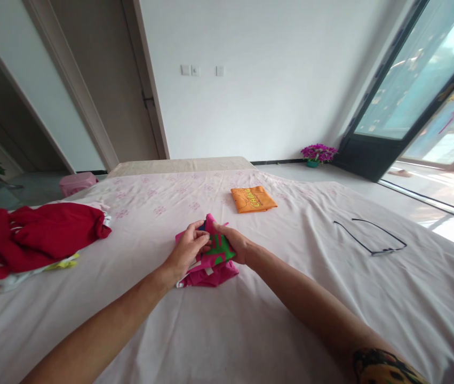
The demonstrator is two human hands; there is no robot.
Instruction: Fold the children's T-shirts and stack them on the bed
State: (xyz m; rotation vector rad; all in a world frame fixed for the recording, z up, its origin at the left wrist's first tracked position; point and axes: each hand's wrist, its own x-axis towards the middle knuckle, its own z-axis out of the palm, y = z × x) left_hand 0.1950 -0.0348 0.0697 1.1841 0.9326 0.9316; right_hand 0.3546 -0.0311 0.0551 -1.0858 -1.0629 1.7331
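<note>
A pink garment (210,274) with a green and dark blue print lies bunched and partly folded on the bed, near the middle of the view. My left hand (190,246) grips its left side, with thumb and fingers bent together on the cloth. From the right, my right hand (232,241) holds the other edge, thumb on top and the remaining fingers hidden beneath the fabric. Just beyond my hands lies an orange garment (254,199), folded into a flat square with yellow lettering on top.
A heap of clothes with a red garment (50,229) on top lies at the left. Black-framed glasses (382,250) rest on the pale bed sheet (299,309) at the right. Beyond the bed are a pink stool (78,184), purple flowers (319,152) and a glass door (395,80).
</note>
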